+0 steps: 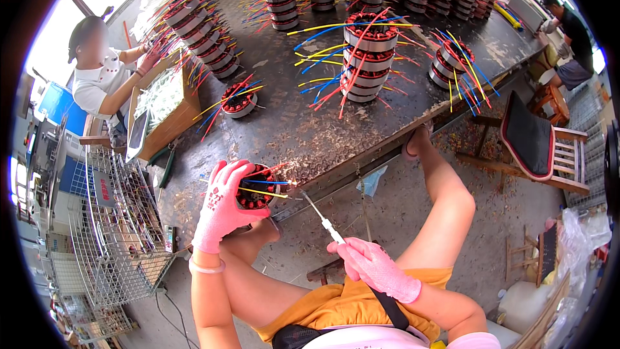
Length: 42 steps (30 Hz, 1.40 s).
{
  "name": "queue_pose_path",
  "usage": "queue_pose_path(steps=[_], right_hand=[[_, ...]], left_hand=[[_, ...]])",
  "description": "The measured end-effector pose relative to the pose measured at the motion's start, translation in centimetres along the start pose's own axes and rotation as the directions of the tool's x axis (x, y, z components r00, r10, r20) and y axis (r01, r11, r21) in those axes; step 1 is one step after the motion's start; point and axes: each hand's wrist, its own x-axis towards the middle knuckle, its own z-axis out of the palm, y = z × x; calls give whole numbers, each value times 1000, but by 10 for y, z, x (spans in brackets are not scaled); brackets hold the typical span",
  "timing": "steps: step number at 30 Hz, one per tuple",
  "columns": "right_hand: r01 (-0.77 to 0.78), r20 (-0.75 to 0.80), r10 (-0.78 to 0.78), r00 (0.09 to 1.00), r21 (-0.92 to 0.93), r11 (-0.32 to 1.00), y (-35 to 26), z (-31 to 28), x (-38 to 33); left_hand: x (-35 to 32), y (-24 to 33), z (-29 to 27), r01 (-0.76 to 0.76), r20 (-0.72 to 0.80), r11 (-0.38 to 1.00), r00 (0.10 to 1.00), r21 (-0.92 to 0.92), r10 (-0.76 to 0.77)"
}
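Dark printed characters and a small mark show on the back of the pink glove worn on the person's left hand (223, 207). Toward nine o'clock, a dark plate (103, 189) on the wire rack (116, 260) carries pale characters, too small and slanted to make out well.

The left forearm rises from about seven o'clock, a pale band (206, 267) round its wrist. That hand arches over the wound stator (253, 198) at eight o'clock of centre, at the near edge of the worktable (271, 106); its fingers are closed round the far side, the thumb largely hidden. Blue and yellow wires (266, 191) jut from the stator toward three o'clock.

The right forearm comes in from five o'clock, bent at the elbow. Its gloved right hand (378, 267) is curled closed, palm inward, round a slim white-handled tool (330, 229) aimed toward eleven o'clock. The tip is near the wire ends; whether it touches them cannot be told.

A stack of stators (369, 58) stands at one o'clock, a single ring (239, 105) at ten.
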Motion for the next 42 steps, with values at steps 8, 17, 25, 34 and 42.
queue_pose_path(steps=[8,17,25,34,42], right_hand=[[20,-6,-21,1000,-91,996,2,-1,1],[14,-10,-14,1000,-59,998,6,-3,2],[-6,-15,6,1000,-46,999,7,-3,3],[-10,-13,10,1000,-23,1000,6,-3,3],[12,-4,-12,1000,-51,999,5,-3,3]], left_hand=[[0,0,0,-1,-5,1000,1000,2,1],[0,0,1,7,-11,1000,1000,-1,-7],[0,-1,3,4,-9,1000,1000,6,-4],[1,0,1,0,-15,1000,1000,-1,0],[1,1,0,0,-14,1000,1000,-13,0]])
